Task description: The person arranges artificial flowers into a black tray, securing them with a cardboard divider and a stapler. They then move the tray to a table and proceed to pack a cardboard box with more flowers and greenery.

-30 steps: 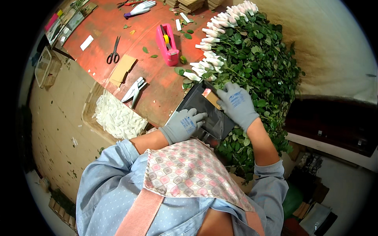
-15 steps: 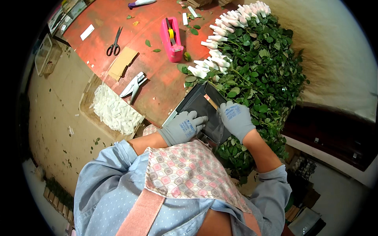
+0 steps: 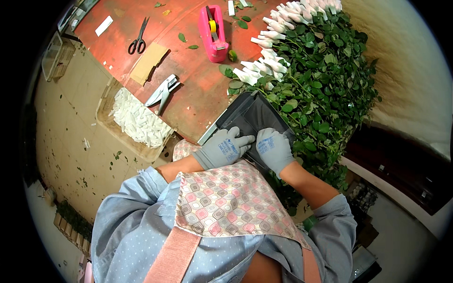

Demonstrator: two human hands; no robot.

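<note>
A shallow black tray-like box (image 3: 241, 109), its inside dark and sheet-like, rests at the table's near edge in front of my apron. My left hand (image 3: 225, 149), in a grey glove, lies on its near left part with fingers stretched toward the right hand. My right hand (image 3: 274, 149), also gloved in grey, presses on the box's near right part with its fingers curled together. Its fingertips are hidden, so what they pinch cannot be made out. Just beyond the box lies a pile of leafy green rose stems (image 3: 325, 89), their heads wrapped in white sleeves (image 3: 269, 63).
On the red table (image 3: 188, 61) are a pink tape dispenser (image 3: 214, 40), black scissors (image 3: 138, 41), a cardboard piece (image 3: 148, 63) and a silver stapler (image 3: 163, 93). A basket (image 3: 106, 106) of white slips (image 3: 137, 120) stands at the table's left edge.
My right hand has moved left and slightly down, closer to the left hand. The tan strip seen beside it on the black box no longer shows. The view has shifted a little.
</note>
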